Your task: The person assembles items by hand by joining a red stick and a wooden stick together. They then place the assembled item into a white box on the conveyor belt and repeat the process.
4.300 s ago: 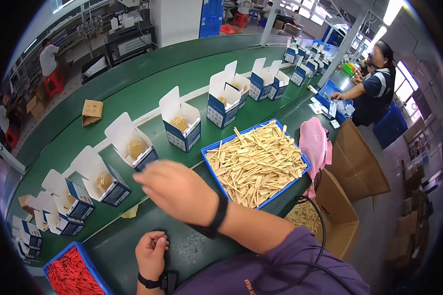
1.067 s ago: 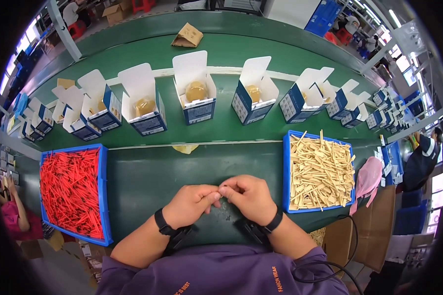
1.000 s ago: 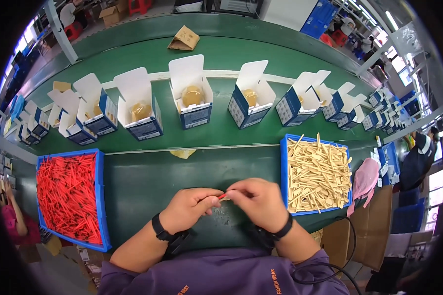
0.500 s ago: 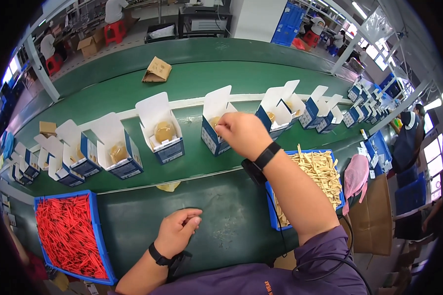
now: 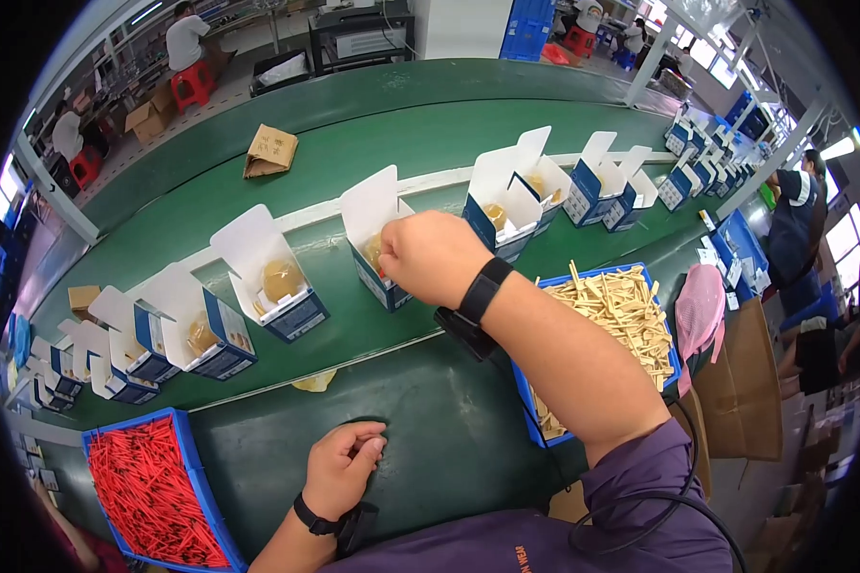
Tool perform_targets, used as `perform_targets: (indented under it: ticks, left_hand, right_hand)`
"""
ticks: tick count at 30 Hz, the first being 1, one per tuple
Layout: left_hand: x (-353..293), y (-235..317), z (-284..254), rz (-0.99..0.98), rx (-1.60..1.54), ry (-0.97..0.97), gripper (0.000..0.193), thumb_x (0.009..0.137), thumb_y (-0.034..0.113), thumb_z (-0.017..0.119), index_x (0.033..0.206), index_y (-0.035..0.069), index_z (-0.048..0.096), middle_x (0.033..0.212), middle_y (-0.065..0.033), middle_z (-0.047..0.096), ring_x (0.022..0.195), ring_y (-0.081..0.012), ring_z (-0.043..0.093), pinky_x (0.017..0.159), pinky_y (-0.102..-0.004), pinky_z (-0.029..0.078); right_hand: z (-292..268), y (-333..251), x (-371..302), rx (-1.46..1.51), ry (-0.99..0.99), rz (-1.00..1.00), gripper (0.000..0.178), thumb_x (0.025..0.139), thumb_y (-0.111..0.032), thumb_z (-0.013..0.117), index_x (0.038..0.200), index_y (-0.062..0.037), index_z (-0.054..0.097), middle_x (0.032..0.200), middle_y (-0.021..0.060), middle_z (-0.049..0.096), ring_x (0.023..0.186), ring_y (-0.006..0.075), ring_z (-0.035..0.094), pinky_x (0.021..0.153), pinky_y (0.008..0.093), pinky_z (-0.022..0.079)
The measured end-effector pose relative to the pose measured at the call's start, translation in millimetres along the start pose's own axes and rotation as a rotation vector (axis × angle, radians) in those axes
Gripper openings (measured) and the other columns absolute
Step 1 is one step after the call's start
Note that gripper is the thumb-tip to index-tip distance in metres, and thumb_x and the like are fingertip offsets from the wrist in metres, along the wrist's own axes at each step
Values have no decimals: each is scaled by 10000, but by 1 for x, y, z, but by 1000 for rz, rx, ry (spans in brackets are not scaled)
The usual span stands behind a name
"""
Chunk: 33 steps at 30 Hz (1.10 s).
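Observation:
My right hand (image 5: 433, 258) reaches over an open blue-and-white box (image 5: 380, 279), its fingertips pinched together at the box's opening. A speck of red shows under the fingers, too small to name. Partly behind the hand sits a round amber-coloured item (image 5: 373, 250) inside that box. My left hand (image 5: 342, 465) rests low over the dark green table, fingers curled and thumb against them; whatever lies inside the curl is hidden. To its left stands a blue tray (image 5: 187, 449) of thin red sticks (image 5: 153, 487). Under my right forearm is another blue tray (image 5: 674, 358) of pale wooden sticks (image 5: 612, 320).
Several open boxes with raised white flaps line the green belt (image 5: 330, 158), one box (image 5: 291, 310) just left of my right hand. A brown paper packet (image 5: 270, 151) lies farther back. At the right are a pink mesh bag (image 5: 699, 310) and cardboard (image 5: 736, 392). Black cable crosses my right sleeve.
The view has turned, so boxes and background sit farther left. My right hand has stayed with the same box, its fingertips lower at the opening. My left hand's fingers look slightly more curled.

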<state>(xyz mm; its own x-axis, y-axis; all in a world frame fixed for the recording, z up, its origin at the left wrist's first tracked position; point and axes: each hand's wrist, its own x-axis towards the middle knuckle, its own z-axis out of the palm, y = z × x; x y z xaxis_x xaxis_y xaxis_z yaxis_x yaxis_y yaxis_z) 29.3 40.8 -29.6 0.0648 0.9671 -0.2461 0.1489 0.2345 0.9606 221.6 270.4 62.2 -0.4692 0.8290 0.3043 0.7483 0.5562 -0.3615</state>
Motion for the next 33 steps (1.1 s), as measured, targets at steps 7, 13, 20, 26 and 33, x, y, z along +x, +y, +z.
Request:
perform_targets:
  ticks: [7,13,20,26,33]
  left_hand:
    - [-5,-1,-3,-39,1,-35,213,968,56,624,1165,-14,662,972,-82,708,799,-112,654,693,-241,547]
    - [0,3,7,-62,-27,6,188,948,38,639,1122,-17,687,945,-77,707,762,-107,657,673,-242,552]
    - [-7,6,8,-57,-14,10,186,951,40,640,1122,-18,682,948,-74,708,761,-105,653,664,-242,549]
    - [-8,9,6,-25,-142,33,201,957,24,619,1150,-15,659,977,-88,700,794,-115,648,702,-249,544]
    - [-96,57,-80,100,399,403,242,945,9,608,1181,-19,653,1023,-70,664,916,-137,637,822,-255,506]
  right_hand:
    - [7,4,-25,106,51,1,161,830,-194,656,748,-55,668,694,164,663,689,380,666,653,469,536]
    - [6,1,-35,52,123,-28,172,829,-211,668,758,-54,675,705,159,673,687,366,674,648,460,548]
    - [20,-10,-22,-94,-35,-37,154,836,-209,653,780,-73,698,785,141,706,726,351,692,664,458,559]
    - [25,-14,2,-18,-113,-46,172,883,-197,629,859,-59,728,821,149,714,786,364,692,732,450,557]
    - [-54,27,-89,204,208,95,189,861,-187,706,961,-31,743,884,163,718,789,332,698,762,397,560]
